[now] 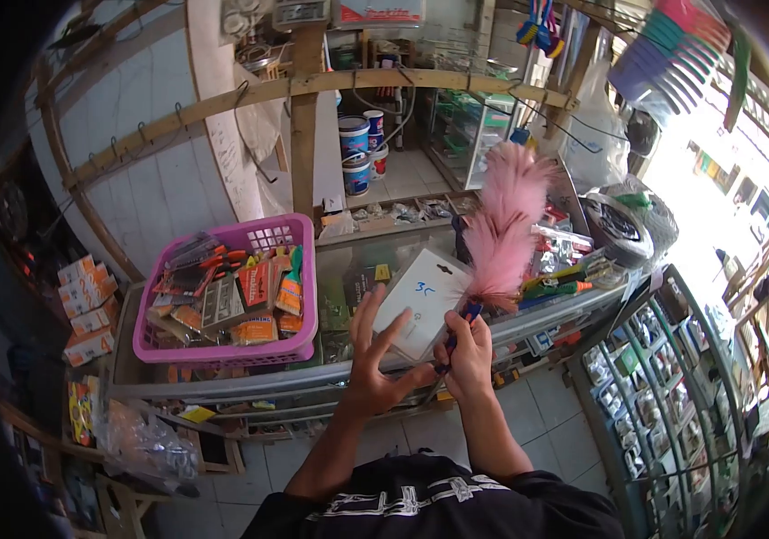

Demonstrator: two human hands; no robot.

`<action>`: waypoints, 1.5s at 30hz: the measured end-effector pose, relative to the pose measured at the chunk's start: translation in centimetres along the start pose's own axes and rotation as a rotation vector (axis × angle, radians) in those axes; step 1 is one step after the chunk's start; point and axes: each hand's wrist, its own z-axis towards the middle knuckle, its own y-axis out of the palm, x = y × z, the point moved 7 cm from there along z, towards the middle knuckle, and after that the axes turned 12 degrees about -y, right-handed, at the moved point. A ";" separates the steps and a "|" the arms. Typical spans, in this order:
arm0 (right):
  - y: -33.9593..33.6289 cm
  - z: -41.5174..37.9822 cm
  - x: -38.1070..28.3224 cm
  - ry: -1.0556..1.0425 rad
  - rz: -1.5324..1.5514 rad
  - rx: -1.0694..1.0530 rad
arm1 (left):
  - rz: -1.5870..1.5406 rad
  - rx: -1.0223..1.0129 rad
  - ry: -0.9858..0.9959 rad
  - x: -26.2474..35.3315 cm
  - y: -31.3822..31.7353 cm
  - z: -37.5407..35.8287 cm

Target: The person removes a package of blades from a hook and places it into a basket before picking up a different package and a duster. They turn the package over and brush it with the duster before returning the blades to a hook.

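A pink feather duster stands up from my right hand, whose fingers are wrapped round its dark blue handle. Just left of it, a white card with a blue handwritten mark and a hanging slot lies tilted over the glass counter. My left hand has its fingers spread at the card's lower left edge, with the thumb pointing toward the duster handle. Whether the left fingers touch the card is unclear. To the left, a pink basket holds packets, tools and boxes on the counter.
The glass counter spans the middle, with packaged goods at its right end. Orange and white boxes are stacked at left. A wire rack stands at right. A wooden beam with hooks crosses above; paint buckets stand behind.
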 end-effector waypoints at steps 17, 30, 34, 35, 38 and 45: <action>0.9 2.5 -2.5 -0.332 -0.724 -0.317 | -1.677 -0.291 -0.902 -5.7 5.0 0.0; -0.9 -1.2 -2.9 -0.053 -0.739 -0.565 | -1.728 -0.157 -0.698 -5.7 2.3 6.0; -0.6 -1.7 -3.3 -0.060 -0.707 -0.472 | -1.532 -0.049 -0.560 -6.1 2.8 7.2; -0.6 -2.0 -3.6 -0.032 -0.763 -0.552 | -1.469 -0.168 -0.410 -6.1 2.9 7.2; -2.9 -1.5 -3.0 -0.059 -0.753 -0.499 | -1.666 -0.158 -0.440 -3.4 2.3 7.9; 1.3 -2.4 -3.0 -0.291 -0.822 -0.544 | -1.567 -0.278 -0.503 -5.1 5.8 6.0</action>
